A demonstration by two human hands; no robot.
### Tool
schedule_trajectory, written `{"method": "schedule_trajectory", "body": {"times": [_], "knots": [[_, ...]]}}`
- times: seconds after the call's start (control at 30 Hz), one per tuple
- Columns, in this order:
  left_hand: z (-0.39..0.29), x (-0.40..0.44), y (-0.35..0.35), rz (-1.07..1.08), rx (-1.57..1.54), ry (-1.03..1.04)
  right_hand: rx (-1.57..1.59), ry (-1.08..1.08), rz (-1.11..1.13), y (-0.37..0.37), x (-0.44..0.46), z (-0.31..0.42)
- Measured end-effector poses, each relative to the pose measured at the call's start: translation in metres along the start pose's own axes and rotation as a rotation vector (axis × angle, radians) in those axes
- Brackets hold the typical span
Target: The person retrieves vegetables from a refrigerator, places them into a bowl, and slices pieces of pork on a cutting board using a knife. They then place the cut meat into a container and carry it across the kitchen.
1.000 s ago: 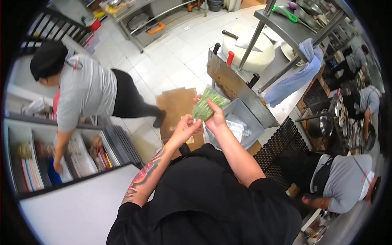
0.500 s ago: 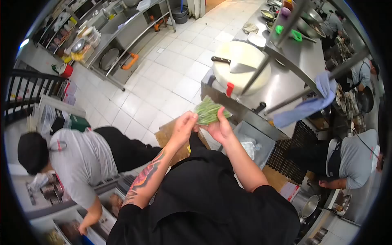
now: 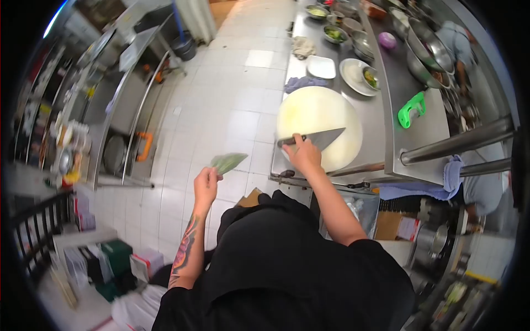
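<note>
My left hand (image 3: 206, 181) is closed on one end of a clear plastic bag of green vegetables (image 3: 228, 161), held out over the tiled floor. The vegetables look long and thin, but their exact kind is not clear. On the right, my right hand (image 3: 305, 154) is at the dark handle of a broad-bladed kitchen knife (image 3: 327, 136), its fingers closed around it. The blade lies over a thick round cutting board (image 3: 301, 113), pointing right. The board stands on a steel counter (image 3: 381, 113).
Behind the board are a white dish (image 3: 321, 67), a plate (image 3: 353, 70), bowls (image 3: 335, 34) and a crumpled cloth (image 3: 303, 48). A green-handled tool (image 3: 412, 110) lies on the raised shelf. Steel rails (image 3: 455, 140) project at right. A co-worker's pale clothing (image 3: 135, 309) shows at lower left.
My hands have parted. The bag, earlier between both hands, is now in my left hand, farther left. My right hand has moved to the knife on the board. The view has turned.
</note>
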State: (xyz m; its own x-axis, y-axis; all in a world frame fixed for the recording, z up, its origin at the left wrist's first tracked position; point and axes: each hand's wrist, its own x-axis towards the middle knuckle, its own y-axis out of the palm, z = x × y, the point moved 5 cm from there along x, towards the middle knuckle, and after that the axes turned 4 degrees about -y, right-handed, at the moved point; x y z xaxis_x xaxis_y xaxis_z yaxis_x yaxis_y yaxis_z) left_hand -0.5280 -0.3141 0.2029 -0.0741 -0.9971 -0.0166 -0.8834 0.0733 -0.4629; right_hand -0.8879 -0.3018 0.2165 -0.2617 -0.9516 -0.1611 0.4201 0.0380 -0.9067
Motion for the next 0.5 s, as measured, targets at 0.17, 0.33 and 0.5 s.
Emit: {"method": "schedule_trajectory", "body": {"times": [0.17,0.33,0.5], "knots": [[-0.004,0.118,0.025,0.258,-0.191,-0.032,0.137,0.277,-0.136,0.001,-0.022,-0.023],[-0.076,0.202,0.154,0.657,-0.161,0.405,0.199,0.463,-0.531,0.02,-0.021,-0.063],[-0.124,0.213,0.256,0.996,0.04,0.594,0.661,0.819,-0.811,-0.009,-0.053,-0.055]]}}
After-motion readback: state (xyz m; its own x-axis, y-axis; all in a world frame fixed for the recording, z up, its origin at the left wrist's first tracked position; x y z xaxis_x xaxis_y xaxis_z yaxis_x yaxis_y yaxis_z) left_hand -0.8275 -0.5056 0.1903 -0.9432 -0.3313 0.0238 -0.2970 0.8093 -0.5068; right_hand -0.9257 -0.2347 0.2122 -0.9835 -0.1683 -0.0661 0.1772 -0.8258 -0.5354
